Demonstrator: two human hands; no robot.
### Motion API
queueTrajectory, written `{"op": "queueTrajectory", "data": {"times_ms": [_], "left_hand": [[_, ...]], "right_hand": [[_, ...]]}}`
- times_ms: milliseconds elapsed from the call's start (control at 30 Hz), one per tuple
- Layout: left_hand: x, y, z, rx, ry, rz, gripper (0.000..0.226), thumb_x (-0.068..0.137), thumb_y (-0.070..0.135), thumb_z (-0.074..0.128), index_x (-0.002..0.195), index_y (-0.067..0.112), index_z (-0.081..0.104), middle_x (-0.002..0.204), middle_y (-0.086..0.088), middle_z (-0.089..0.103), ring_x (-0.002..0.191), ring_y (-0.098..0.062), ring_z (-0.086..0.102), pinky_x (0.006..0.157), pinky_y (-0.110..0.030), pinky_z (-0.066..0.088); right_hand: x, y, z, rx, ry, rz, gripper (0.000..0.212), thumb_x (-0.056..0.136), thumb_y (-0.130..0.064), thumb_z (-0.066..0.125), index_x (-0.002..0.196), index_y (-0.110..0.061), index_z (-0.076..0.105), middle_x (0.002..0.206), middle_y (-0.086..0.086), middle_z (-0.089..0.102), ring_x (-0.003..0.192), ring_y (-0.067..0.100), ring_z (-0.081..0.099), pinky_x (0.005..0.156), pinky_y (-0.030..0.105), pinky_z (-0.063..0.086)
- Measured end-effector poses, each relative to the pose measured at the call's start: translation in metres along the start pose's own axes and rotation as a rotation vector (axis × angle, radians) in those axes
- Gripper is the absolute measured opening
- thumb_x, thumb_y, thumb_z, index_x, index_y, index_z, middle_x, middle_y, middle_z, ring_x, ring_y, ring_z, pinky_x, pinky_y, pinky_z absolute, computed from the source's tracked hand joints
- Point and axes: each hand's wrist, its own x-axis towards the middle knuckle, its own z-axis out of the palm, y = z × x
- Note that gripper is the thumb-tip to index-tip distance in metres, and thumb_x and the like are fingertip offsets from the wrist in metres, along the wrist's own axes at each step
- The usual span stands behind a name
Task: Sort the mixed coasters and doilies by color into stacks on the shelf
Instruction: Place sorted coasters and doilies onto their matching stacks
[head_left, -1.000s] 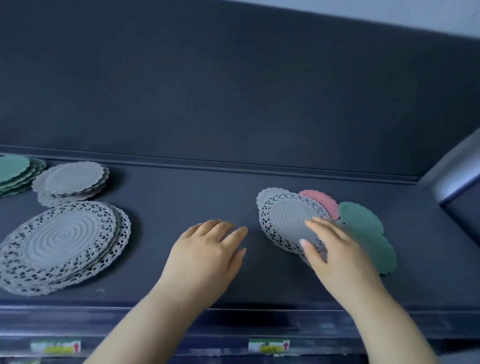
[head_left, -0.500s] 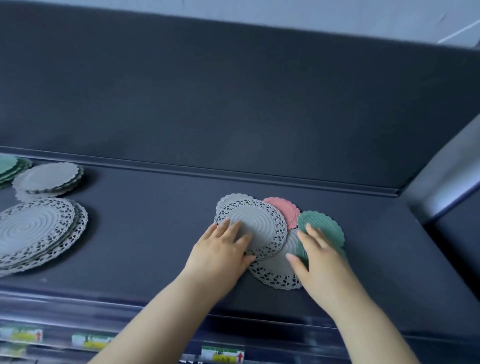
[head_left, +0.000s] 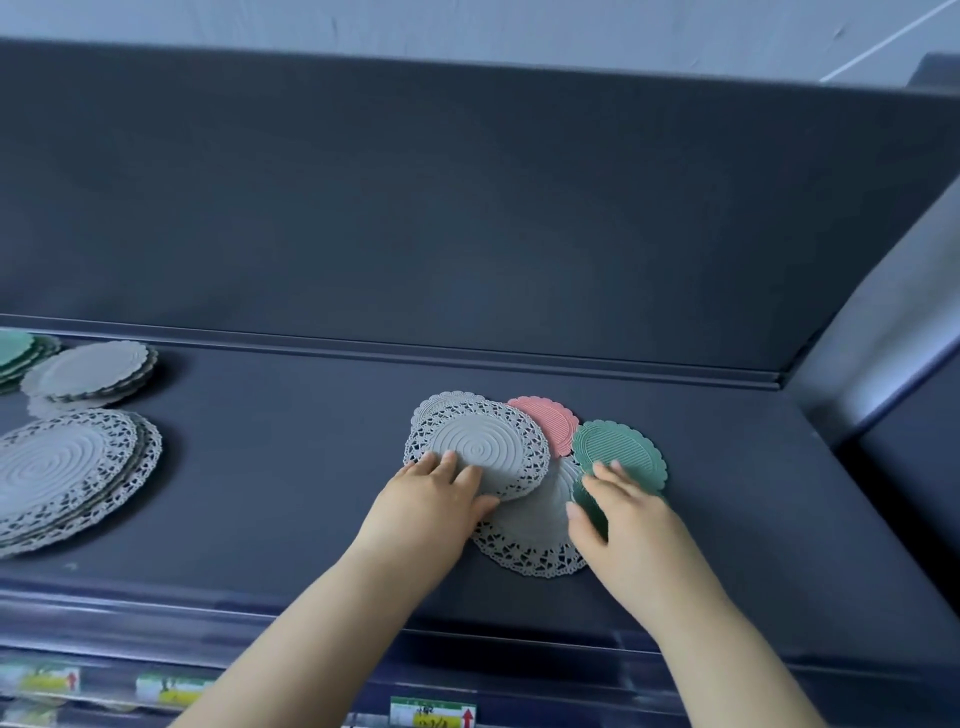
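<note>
slippage is the main risk: the pile (head_left: 540, 499) is a loose fan of thin, overlapping pieces toward the right end of the shelf (head_left: 291, 467). left hand (head_left: 436, 499) lies flat, fingers straight, pressing on the top doily (head_left: 478, 449); it grips nothing. right hand (head_left: 623, 519) is likewise spread, fingertips resting on the green coaster (head_left: 623, 452), thumb out toward the lower doily (head_left: 524, 551), nothing pinched.

dragging the top doily could carry along the small grey coaster (head_left: 447, 402) beneath it, or the pink coaster (head_left: 545, 421) tucked under its edge, and mix colours in a stack. lace edges look apt to snag on each other. the lower doily lies near the shelf front, so a careless sweep could push it off.

sorted stacks sit well apart at the left: grey doilies (head_left: 67, 478), grey coasters (head_left: 93, 369), green stack (head_left: 15, 353).

labels (head_left: 434, 714) on the shelf front show green and yellow bands with a red arrow; their writing is too blurred to read.
</note>
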Motion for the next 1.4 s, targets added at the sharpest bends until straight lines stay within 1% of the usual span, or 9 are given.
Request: {"op": "queueTrajectory", "data": {"times_ms": [67, 233, 433, 600, 800, 933, 1033, 1200, 1400], "left_hand": [[-0.001, 0.000, 0.007, 0.051, 0.116, 0.028, 0.044, 0.096, 0.025, 0.029, 0.075, 0.009, 0.064, 0.073, -0.009, 0.061, 0.062, -0.028, 0.058, 0.051, -0.029, 0.051], [-0.005, 0.007, -0.015, 0.134, 0.080, 0.137, 0.040, 0.057, -0.012, 0.010, 0.071, 0.009, 0.041, 0.083, -0.006, 0.027, 0.067, -0.020, 0.031, 0.060, -0.028, 0.031], [-0.005, 0.011, -0.016, 0.098, -0.003, -0.049, 0.017, 0.089, 0.013, 0.037, 0.105, 0.013, 0.040, 0.101, -0.002, 0.045, 0.095, -0.018, 0.045, 0.069, -0.023, 0.027], [-0.007, -0.002, -0.019, -0.032, 0.079, -0.053, 0.038, 0.044, 0.014, 0.088, 0.067, 0.017, 0.058, 0.055, 0.006, 0.037, 0.045, -0.012, 0.048, 0.038, -0.017, 0.027], [-0.014, -0.015, -0.016, -0.279, 0.180, -0.198, 0.028, 0.093, 0.012, 0.044, 0.111, 0.032, 0.052, 0.086, 0.006, 0.058, 0.078, -0.022, 0.057, 0.067, -0.036, 0.051], [-0.027, -0.020, -0.032, -0.451, 0.442, -0.161, 0.021, 0.092, 0.011, 0.054, 0.107, 0.018, 0.067, 0.093, 0.003, 0.068, 0.079, -0.023, 0.063, 0.064, -0.027, 0.050], [-0.041, -0.035, -0.045, -0.535, 0.550, -0.189, 0.014, 0.092, 0.021, 0.058, 0.099, 0.022, 0.070, 0.087, 0.013, 0.067, 0.076, -0.009, 0.059, 0.065, -0.013, 0.043], [-0.063, -0.081, -0.056, -0.511, 0.679, -0.173, 0.027, 0.087, 0.034, 0.049, 0.094, 0.020, 0.071, 0.093, 0.013, 0.068, 0.086, -0.004, 0.059, 0.076, -0.009, 0.042], [-0.095, -0.178, -0.054, -0.400, 0.731, -0.260, 0.028, 0.083, 0.027, 0.053, 0.093, 0.011, 0.075, 0.095, 0.002, 0.071, 0.095, -0.011, 0.059, 0.088, -0.012, 0.037]], "right_hand": [[-0.001, 0.004, 0.005, 0.034, 0.136, -0.001, 0.019, 0.086, -0.017, 0.059, 0.093, -0.002, 0.069, 0.119, 0.014, 0.063, 0.119, 0.027, 0.054, 0.092, 0.038, 0.048], [0.000, 0.004, 0.010, 0.039, 0.299, 0.017, 0.011, 0.077, -0.004, 0.064, 0.079, 0.006, 0.069, 0.082, 0.019, 0.071, 0.083, 0.035, 0.069, 0.066, 0.047, 0.058], [-0.004, 0.004, 0.017, 0.024, 0.139, 0.001, 0.006, 0.070, -0.002, 0.072, 0.072, -0.001, 0.067, 0.106, 0.017, 0.068, 0.109, 0.035, 0.060, 0.088, 0.041, 0.048], [-0.010, 0.006, 0.008, 0.052, 0.091, -0.001, 0.029, 0.070, 0.006, 0.061, 0.097, -0.001, 0.068, 0.114, 0.014, 0.064, 0.117, 0.032, 0.054, 0.101, 0.037, 0.031], [-0.009, -0.010, -0.011, 0.408, 0.298, 0.066, 0.038, 0.088, 0.000, 0.049, 0.120, -0.018, 0.061, 0.058, -0.015, 0.047, 0.050, 0.005, 0.042, 0.055, 0.005, 0.037], [0.002, -0.035, -0.011, 0.558, 0.361, 0.028, 0.037, 0.093, -0.004, 0.045, 0.120, -0.022, 0.060, 0.085, 0.001, 0.068, 0.078, 0.011, 0.052, 0.063, 0.005, 0.037], [0.013, -0.057, -0.007, 0.569, 0.371, -0.053, 0.036, 0.094, -0.012, 0.042, 0.118, -0.034, 0.056, 0.103, -0.033, 0.057, 0.090, -0.013, 0.052, 0.074, -0.006, 0.030], [0.025, -0.095, 0.013, 0.501, 0.329, -0.144, 0.043, 0.088, -0.014, 0.043, 0.117, -0.044, 0.054, 0.068, -0.036, 0.053, 0.058, -0.005, 0.049, 0.056, -0.001, 0.032], [0.040, -0.166, 0.050, 0.640, 0.233, -0.185, 0.037, 0.088, -0.018, 0.043, 0.120, -0.032, 0.055, 0.081, -0.038, 0.057, 0.076, -0.022, 0.048, 0.077, -0.005, 0.032]]}}
